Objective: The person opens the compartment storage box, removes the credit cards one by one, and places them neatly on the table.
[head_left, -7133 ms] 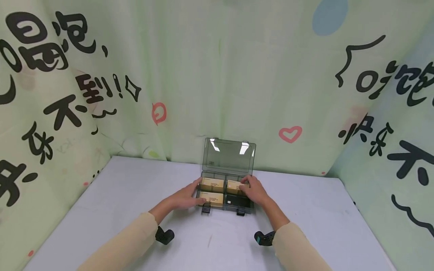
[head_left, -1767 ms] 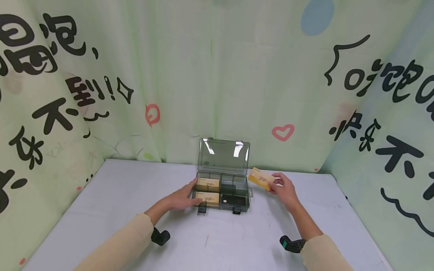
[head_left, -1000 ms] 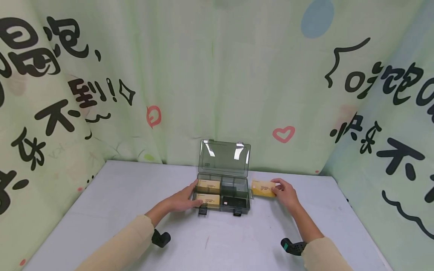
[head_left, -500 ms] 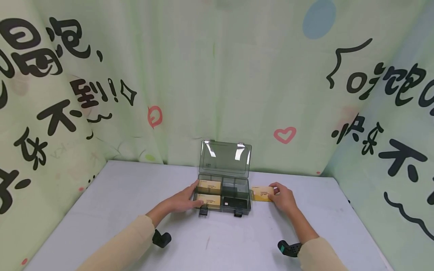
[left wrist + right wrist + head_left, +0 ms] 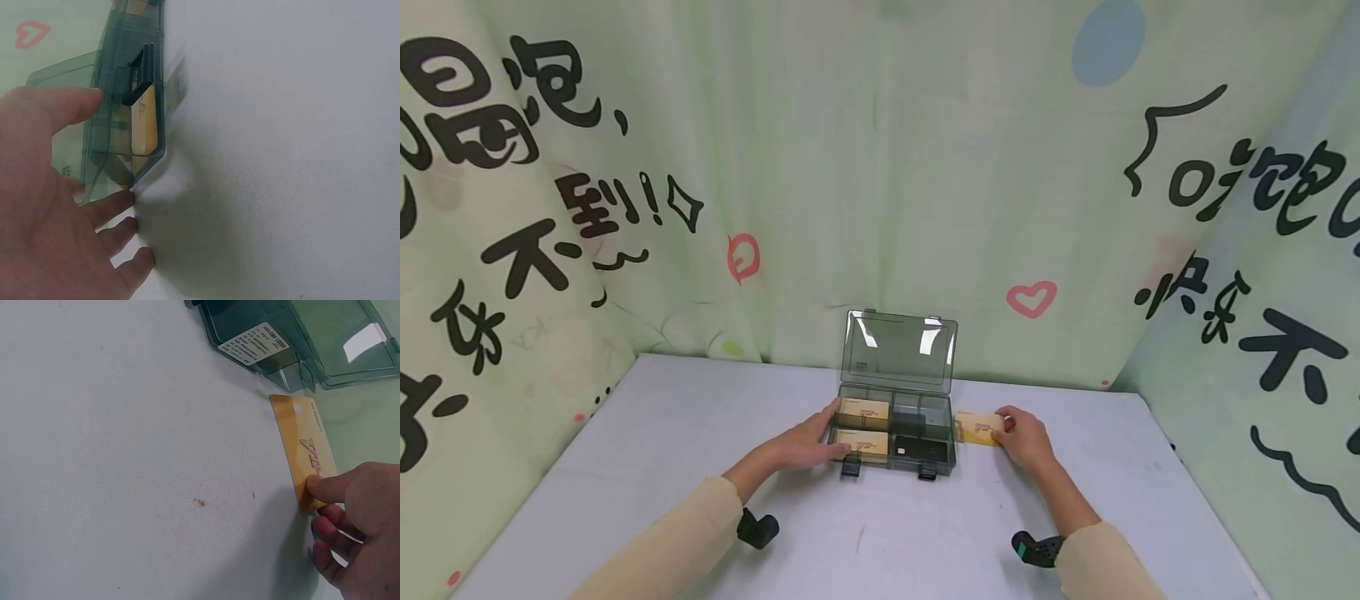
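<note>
1. Landmark: clear gray case [image 5: 919,406], lid [image 5: 898,352] open at its back.
2. Your right hand [image 5: 1028,442] pinches a yellow card [image 5: 976,427], thumb on top, just right of the case. Can't tell: one card or several; touching the case; flat on the table [image 5: 865,567].
3. Your left hand [image 5: 801,444] rests at the case's front left corner, fingers loosely extended. Hands well apart, case between.
4. In the case: yellow stack [image 5: 863,409] back left, second yellow stack [image 5: 861,441] front left, black item [image 5: 920,448] front right.
5. Step, my read: you're placing the card beside the case.
6. Next move probably calls for leveling the card, easing your thumb off, left hand steadying the case.
</note>
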`<state>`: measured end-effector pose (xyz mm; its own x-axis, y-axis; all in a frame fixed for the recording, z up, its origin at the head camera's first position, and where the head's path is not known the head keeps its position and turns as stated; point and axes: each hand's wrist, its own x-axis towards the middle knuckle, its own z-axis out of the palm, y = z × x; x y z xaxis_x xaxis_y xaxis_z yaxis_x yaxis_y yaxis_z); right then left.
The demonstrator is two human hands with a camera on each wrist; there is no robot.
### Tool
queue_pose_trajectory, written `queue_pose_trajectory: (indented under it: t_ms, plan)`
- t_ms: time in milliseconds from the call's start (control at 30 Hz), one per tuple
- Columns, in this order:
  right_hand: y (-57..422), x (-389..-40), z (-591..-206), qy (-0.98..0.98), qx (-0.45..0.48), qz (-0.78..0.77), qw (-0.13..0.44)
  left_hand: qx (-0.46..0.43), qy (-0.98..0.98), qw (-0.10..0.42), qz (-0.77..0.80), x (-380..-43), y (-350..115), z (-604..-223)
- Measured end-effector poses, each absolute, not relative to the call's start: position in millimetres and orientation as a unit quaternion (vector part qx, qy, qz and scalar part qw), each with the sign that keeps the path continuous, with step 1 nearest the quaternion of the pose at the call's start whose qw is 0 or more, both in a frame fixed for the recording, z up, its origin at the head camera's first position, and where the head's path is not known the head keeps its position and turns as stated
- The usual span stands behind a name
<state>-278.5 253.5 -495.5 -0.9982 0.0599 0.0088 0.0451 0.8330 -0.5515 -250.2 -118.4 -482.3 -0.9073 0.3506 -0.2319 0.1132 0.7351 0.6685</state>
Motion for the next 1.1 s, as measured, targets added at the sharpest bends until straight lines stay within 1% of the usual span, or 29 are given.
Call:
queue_pose_trajectory:
  t_ms: [567, 933, 1100]
  plan:
    - [251.1, -283.2, -497.9, -0.964, -0.02, 0.265, -0.019, 0.131, 0.913, 0.176, 0.343, -251.4, -119.4, -482.3]
    - [249.0, -281.7, -495.3, -0.963, -0.03, 0.265, -0.032, 0.123, 0.915, 0.178, 0.341, -250.5, -118.1, -481.7]
    - [248.7, -280.9, -496.4, -0.964, -0.035, 0.263, -0.028, 0.125, 0.914, 0.178, 0.343, -250.4, -117.4, -482.5]
